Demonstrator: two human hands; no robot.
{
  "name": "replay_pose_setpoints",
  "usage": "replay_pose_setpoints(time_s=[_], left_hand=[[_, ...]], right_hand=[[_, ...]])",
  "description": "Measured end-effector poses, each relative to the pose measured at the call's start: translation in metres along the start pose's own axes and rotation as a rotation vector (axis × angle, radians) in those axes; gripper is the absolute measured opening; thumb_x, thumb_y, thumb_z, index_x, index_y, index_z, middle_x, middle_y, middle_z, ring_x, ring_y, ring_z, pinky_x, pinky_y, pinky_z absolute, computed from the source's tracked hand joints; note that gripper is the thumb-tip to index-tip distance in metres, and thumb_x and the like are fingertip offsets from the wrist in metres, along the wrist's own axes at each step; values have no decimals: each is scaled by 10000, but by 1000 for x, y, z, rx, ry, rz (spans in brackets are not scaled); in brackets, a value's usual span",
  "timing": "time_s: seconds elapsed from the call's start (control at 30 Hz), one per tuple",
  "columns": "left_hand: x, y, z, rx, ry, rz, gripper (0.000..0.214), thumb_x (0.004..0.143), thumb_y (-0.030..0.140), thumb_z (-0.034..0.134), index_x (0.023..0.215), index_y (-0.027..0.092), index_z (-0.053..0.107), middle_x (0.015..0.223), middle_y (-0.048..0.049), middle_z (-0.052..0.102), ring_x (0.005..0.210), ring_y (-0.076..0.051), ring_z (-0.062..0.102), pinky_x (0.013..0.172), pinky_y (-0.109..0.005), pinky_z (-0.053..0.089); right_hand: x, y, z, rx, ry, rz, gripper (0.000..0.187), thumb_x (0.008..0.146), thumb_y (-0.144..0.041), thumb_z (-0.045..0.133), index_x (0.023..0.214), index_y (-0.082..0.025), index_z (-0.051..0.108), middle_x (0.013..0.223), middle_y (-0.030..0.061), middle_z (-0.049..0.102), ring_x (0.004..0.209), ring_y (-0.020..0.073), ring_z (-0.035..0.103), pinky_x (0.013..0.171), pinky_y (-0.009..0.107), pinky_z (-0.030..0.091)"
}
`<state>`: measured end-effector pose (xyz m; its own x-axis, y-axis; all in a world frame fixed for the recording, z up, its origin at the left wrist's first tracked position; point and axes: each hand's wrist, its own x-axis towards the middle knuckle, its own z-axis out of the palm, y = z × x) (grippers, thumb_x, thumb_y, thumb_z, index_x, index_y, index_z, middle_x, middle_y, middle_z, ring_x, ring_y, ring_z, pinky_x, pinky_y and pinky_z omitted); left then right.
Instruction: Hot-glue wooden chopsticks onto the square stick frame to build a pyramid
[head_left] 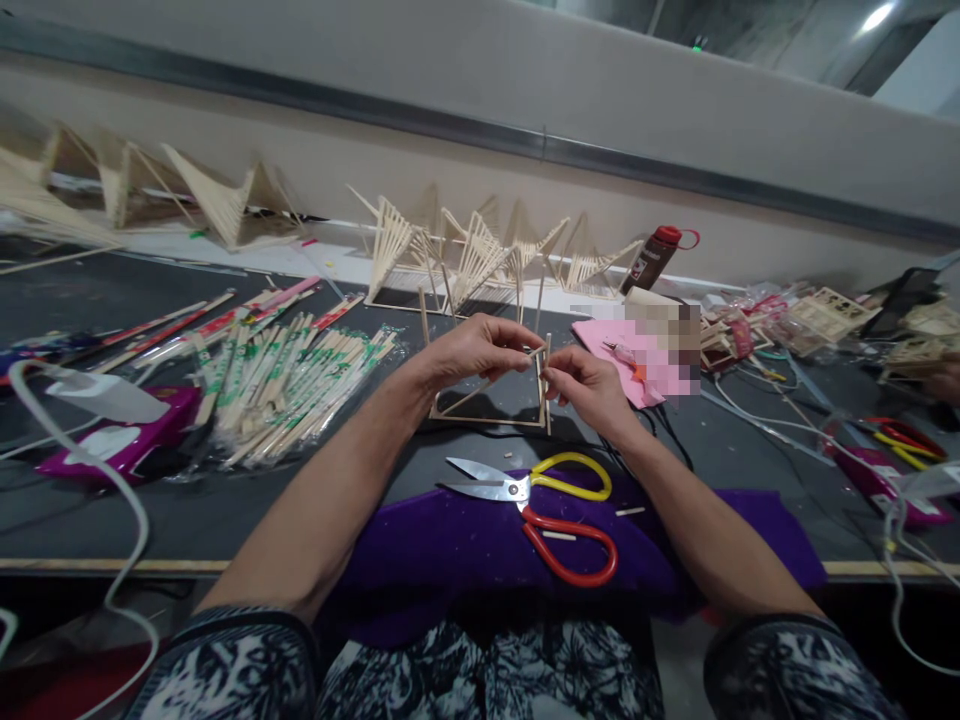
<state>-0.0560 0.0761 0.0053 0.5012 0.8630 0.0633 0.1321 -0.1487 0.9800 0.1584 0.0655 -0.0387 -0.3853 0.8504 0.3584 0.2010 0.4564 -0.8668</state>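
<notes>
My left hand point(472, 352) and my right hand point(589, 385) meet over a small frame of thin wooden sticks point(491, 405) standing on the dark table point(225, 500). The left hand's fingers pinch a stick that slants up from the frame. The right hand's fingers pinch the upright stick at the frame's right corner. Several upright sticks rise from the frame's back edge. Just in front of the frame lie scissors with one yellow and one red handle point(536, 500), blades pointing left, resting on a purple cloth point(465, 550).
Packs of wrapped chopsticks point(292, 385) lie to the left, beside a magenta packet point(120, 440) and a white cable point(112, 480). Finished stick models point(465, 255) line the back wall. A dark bottle with a red cap point(654, 258), a pink sheet point(622, 355) and clutter sit to the right.
</notes>
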Motion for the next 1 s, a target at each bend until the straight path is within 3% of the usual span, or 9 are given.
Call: replay_pose_setpoints(time_s=[0.37,1.0], left_hand=[[0,-5,-2,14,24,9,388,721,254,733,1098,164,716,624,33,584,438,-41,439,423,-181,293],[0,-2,1,-4,63,-10,389,695,236,735,1071,137,721,593,28,598,414,-44,439,406,-178,287]], right_hand=[[1,-4,1,-3,-14,9,169,858,-368,620,853,-199,615,640,-29,601,585,120,630,497,204,468],[1,-5,2,-156,5,-75,114,878,-309,586,841,-202,580,681,-14,594,609,141,658,538,234,491]])
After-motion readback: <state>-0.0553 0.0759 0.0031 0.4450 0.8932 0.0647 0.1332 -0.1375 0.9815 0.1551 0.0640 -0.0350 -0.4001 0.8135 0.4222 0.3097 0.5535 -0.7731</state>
